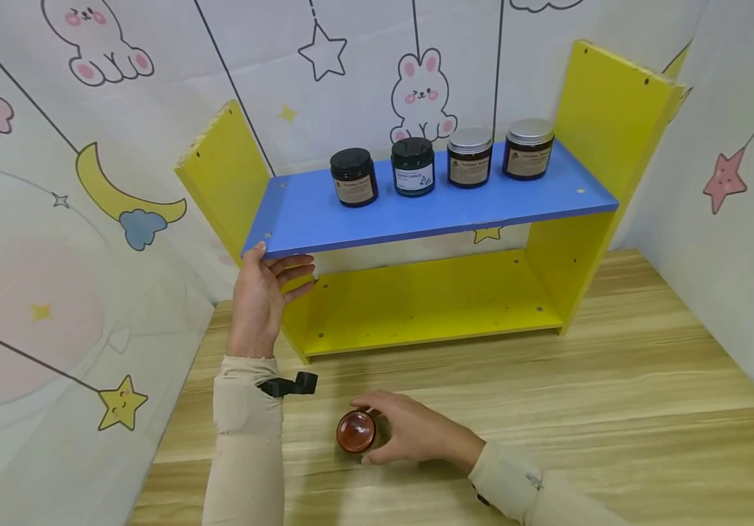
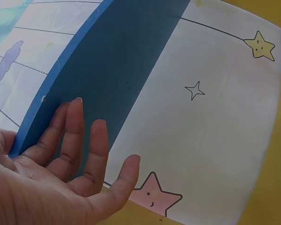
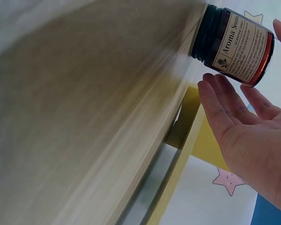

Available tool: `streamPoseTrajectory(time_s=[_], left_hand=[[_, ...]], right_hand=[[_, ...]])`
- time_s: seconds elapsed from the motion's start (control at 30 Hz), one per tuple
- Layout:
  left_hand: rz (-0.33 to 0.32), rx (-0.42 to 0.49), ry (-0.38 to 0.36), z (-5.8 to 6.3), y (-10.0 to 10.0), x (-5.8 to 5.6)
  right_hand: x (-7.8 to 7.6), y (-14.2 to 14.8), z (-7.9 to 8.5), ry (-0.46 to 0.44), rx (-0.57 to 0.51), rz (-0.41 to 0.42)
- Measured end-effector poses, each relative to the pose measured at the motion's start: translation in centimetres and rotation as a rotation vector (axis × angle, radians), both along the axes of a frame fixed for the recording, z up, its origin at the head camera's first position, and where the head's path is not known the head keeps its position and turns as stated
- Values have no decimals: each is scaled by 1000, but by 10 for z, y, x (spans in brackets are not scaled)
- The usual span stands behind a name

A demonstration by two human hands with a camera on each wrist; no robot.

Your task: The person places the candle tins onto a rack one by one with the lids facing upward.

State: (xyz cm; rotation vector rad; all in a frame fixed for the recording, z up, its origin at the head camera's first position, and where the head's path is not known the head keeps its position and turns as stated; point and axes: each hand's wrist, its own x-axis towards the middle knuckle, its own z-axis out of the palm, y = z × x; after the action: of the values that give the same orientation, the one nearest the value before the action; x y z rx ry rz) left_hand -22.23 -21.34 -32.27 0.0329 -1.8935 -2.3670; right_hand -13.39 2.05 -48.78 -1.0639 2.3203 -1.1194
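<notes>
My left hand point(image 1: 261, 299) holds the front left corner of the blue shelf board point(image 1: 324, 219), thumb on top and fingers spread underneath. The board's underside shows dark blue in the left wrist view, behind those fingers point(image 2: 98, 145). On the wooden table, an amber candle jar point(image 1: 356, 432) stands upside down on its dark lid, base facing up. Around its right side my right hand point(image 1: 416, 427) is spread, thumb and fingers apart. In the right wrist view, the jar's beige label point(image 3: 242, 47) reads Aroma, and the fingers lie close by without a visible grip.
Along the blue board stand a black-lidded jar point(image 1: 353, 177), a green jar point(image 1: 413, 166) and two silver-lidded jars point(image 1: 470, 158). Yellow side panels point(image 1: 614, 117) rise at both ends. Below is a yellow bottom board point(image 1: 416, 303). Printed cloth point(image 1: 74, 307) hangs around the table.
</notes>
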Motion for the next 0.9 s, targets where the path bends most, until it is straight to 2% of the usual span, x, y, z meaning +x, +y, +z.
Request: streamPoseTrajectory(time_s=[0.3,0.9], left_hand=[[-1,-5,2,0,0,0],[-3,2,6,-1,0,1]], right_hand=[[0,-4,-1,-9,-8,7],[1,-18,2,48,43,-44]])
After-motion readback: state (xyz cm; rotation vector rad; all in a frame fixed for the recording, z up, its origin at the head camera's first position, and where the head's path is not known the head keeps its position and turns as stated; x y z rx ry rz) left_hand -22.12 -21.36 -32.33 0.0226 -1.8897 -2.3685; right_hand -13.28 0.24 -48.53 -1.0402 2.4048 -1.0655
